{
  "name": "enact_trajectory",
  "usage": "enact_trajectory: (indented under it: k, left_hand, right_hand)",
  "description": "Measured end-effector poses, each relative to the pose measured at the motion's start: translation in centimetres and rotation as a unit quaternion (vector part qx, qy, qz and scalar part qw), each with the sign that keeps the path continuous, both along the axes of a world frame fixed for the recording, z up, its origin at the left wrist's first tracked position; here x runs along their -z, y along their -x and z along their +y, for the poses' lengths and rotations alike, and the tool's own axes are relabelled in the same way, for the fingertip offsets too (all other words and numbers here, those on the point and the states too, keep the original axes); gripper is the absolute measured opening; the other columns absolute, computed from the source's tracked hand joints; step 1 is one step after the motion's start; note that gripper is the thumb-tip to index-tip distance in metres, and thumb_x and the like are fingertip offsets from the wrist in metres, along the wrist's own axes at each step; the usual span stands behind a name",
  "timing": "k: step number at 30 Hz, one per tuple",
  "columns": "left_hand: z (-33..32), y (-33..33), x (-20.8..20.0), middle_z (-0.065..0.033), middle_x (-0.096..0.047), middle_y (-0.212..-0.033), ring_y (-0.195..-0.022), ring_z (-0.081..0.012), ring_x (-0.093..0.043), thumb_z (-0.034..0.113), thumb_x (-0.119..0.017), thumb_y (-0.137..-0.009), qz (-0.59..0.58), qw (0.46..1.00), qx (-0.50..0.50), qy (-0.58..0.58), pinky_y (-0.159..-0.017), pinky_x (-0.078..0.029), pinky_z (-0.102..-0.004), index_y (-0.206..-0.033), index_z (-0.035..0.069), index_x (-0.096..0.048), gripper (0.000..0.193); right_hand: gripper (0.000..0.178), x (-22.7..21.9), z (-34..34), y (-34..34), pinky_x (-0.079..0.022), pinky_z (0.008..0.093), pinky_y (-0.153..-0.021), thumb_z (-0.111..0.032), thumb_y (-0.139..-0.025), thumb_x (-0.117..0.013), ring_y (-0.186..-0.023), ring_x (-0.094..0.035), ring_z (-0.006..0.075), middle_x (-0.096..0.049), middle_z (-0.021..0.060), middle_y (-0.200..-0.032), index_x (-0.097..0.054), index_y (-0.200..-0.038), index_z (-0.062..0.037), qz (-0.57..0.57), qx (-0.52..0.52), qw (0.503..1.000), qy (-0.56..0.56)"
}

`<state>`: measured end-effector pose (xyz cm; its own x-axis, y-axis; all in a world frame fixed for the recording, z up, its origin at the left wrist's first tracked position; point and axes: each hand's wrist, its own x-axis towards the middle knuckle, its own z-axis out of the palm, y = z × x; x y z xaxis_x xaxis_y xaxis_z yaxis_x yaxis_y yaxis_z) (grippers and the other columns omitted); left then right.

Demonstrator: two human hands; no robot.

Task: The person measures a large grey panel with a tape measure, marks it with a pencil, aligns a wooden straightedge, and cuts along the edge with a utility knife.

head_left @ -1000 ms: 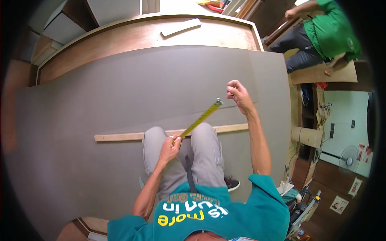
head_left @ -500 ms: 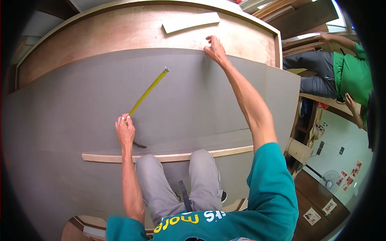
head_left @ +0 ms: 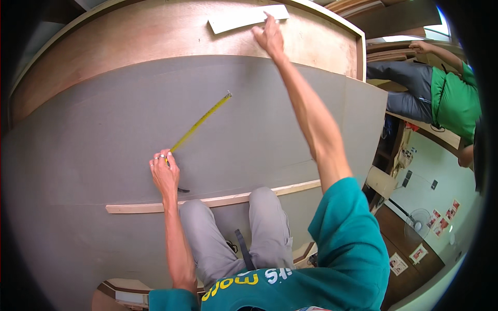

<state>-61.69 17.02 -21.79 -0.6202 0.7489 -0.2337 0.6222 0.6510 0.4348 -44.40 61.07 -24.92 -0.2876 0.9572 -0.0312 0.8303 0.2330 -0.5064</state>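
My left hand is closed round a tape measure, whose case is mostly hidden by the fingers. Its yellow blade sticks out up and to the right over the grey sheet, with the metal hook at the tip. My right arm is stretched far forward. The fingers of my right hand are apart, and the index fingertip overlaps a pale, slightly curved strip; whether it touches the strip I cannot tell. That strip lies on the wooden panel beyond the grey sheet.
A thin wooden batten lies across the sheet by my knees. The wooden panel has a raised frame round it. At the right, a person in a green shirt is beside stacked boards. A fan stands lower right.
My right hand has moved forward to the pale strip. The tape's blade has swung a little right and lower, and my left hand has shifted slightly right.
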Motion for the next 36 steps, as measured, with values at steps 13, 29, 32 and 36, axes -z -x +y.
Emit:
enact_trajectory:
  k: [13,29,32,36]
  left_hand:
    - [5.0,-5.5,-2.9,-0.018,-0.065,-0.095,-0.089,-0.0405,-0.059,0.019,-0.049,-0.096,-0.171,0.965,0.179,0.089,-0.081,-0.047,-0.0492,-0.102,0.006,-0.065,0.021]
    - [6.9,14.2,-2.0,-0.0185,-0.061,-0.083,-0.077,-0.0337,-0.059,0.022,-0.053,-0.098,-0.095,0.94,0.275,0.18,-0.072,-0.046,-0.0445,-0.102,0.004,-0.065,0.022]
    - [8.7,15.1,-3.3,-0.0174,-0.056,-0.078,-0.074,-0.0325,-0.054,0.022,-0.051,-0.1,-0.053,0.941,0.295,0.156,-0.07,-0.043,-0.0438,-0.097,0.002,-0.061,0.023]
    - [11.9,15.5,-2.2,-0.018,-0.055,-0.078,-0.076,-0.0333,-0.053,0.022,-0.049,-0.101,-0.022,0.943,0.297,0.146,-0.071,-0.042,-0.0435,-0.095,0.001,-0.059,0.024]
  right_hand:
    - [0.035,-8.3,-25.1,-12.0,-0.055,0.0312,-0.079,-0.028,-0.096,-0.065,-0.089,-0.064,0.0139,-0.061,0.0068,-0.104,-0.057,-0.12,-0.0036,0.505,0.233,0.738,0.382]
    - [0.017,3.3,-4.8,-41.4,-0.054,0.0253,-0.052,-0.021,-0.098,-0.061,-0.06,-0.06,0.0118,-0.062,0.0024,-0.072,-0.067,-0.1,-0.0049,0.551,0.463,0.663,0.205]
    - [0.014,4.3,-1.7,-39.2,-0.055,0.0261,-0.054,-0.019,-0.095,-0.065,-0.062,-0.061,0.0137,-0.062,0.0038,-0.072,-0.066,-0.095,-0.0053,0.518,0.537,0.642,0.177]
    - [0.014,5.7,0.2,-39.1,-0.057,0.0279,-0.054,-0.015,-0.093,-0.068,-0.063,-0.064,0.0172,-0.065,0.0083,-0.077,-0.063,-0.091,-0.0022,0.468,0.573,0.656,0.152]
